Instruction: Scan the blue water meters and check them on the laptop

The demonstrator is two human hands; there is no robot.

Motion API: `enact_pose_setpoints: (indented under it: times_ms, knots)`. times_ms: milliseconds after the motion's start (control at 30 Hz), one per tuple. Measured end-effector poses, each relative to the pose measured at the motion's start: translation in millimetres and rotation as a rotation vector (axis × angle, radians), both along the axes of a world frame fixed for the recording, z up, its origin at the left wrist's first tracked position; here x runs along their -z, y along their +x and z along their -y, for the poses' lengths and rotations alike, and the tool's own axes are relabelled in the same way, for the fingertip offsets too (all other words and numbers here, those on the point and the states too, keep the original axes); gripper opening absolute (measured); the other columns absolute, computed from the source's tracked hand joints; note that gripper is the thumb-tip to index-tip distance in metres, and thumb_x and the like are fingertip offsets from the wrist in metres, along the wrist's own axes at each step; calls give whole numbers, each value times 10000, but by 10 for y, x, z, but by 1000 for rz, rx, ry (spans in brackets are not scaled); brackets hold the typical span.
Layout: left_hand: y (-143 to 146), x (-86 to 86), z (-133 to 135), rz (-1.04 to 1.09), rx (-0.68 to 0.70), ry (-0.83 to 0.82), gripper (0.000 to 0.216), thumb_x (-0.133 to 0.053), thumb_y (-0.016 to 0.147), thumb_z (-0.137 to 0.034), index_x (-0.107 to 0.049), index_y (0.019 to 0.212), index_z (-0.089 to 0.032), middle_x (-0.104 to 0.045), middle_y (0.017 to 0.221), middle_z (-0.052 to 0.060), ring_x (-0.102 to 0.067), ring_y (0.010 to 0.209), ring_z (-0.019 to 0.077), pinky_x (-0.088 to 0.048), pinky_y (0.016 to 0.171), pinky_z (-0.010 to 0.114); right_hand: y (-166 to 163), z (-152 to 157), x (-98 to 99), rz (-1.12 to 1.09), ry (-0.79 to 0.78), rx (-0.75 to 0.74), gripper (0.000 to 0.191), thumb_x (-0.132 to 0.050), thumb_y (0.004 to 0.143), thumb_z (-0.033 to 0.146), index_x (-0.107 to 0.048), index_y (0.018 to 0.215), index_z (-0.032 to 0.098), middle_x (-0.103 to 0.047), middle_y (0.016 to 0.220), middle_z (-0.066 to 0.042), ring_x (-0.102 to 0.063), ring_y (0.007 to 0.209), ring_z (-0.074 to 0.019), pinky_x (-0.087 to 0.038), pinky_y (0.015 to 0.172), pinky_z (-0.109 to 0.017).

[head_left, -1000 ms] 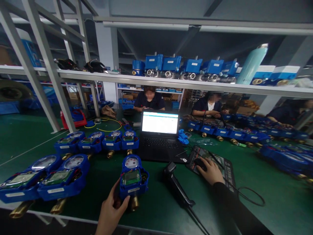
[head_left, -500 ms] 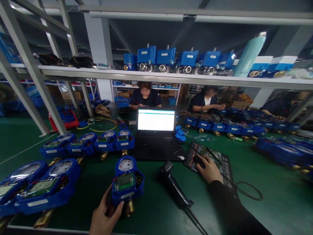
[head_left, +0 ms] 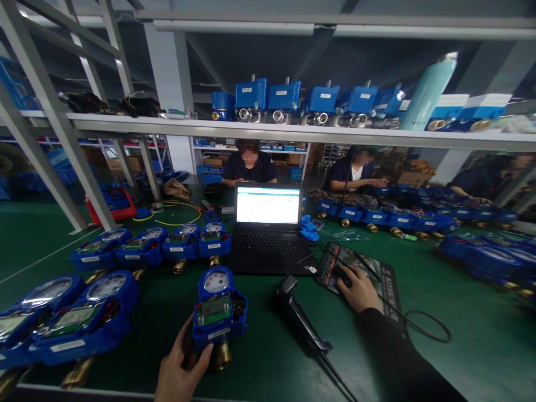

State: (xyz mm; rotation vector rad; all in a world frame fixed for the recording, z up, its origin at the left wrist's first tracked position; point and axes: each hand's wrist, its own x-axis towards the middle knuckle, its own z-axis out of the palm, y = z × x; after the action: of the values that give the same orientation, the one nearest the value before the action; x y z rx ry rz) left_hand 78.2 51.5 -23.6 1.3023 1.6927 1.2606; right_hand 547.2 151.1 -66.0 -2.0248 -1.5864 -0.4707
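The left hand [head_left: 182, 365] is pinching the meter [head_left: 215, 314], maybe to steady it, while the right hand [head_left: 362, 291] is cupping the mouse [head_left: 342, 274] on its mat [head_left: 388, 282].

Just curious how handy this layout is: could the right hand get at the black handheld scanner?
Likely yes: the right hand holds the mouse, and nothing visible blocks its way left to the black handheld scanner. It would probably need to release the mouse first.

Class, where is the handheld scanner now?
In the head view, the scanner lies low, just right of centre, between the held blue meter and the mouse pad.
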Motion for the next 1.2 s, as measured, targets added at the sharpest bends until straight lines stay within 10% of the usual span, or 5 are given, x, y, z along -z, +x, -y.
enact_pose_setpoints:
  times_ms: [1200]
  knots:
    - [10, 32, -8, 10, -2, 53, 891, -638, 661, -684, -493, 1325, -109, -713, 948, 99, -669, 854, 274, -543, 628, 319, 33, -21, 46, -5, 23, -45, 430, -478, 830, 397, -642, 1182, 212, -571, 1210, -115, -575, 1092, -262, -487, 958, -415]
